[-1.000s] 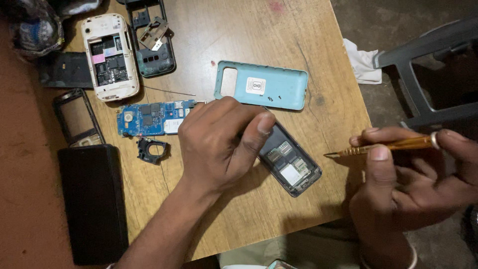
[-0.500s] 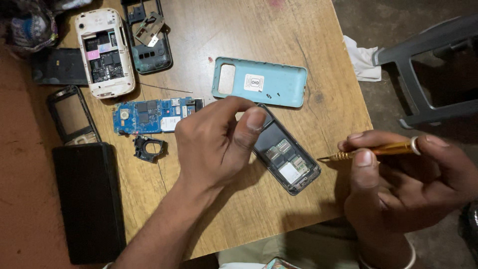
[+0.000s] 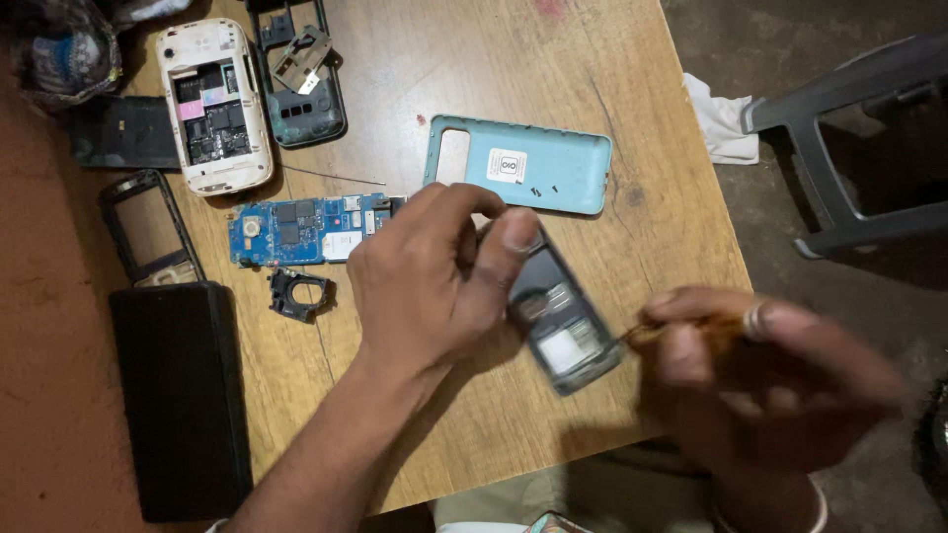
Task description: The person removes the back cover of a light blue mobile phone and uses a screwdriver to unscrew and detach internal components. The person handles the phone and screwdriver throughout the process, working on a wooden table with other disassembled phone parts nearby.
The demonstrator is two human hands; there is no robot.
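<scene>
Your left hand point(image 3: 430, 286) is pinching the opened phone point(image 3: 563, 321), your right hand point(image 3: 770, 370) is gripping a screwdriver point(image 3: 681, 328) beside it; teal back cover point(image 3: 523, 165) already off above it, internals still seated

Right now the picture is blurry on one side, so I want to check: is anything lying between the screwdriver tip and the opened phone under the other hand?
Nothing visible does. The right hand brings the screwdriver in from the right, its tip at the edge of the opened phone, which the left hand pins to the table. The teal back cover lies clear.
</scene>
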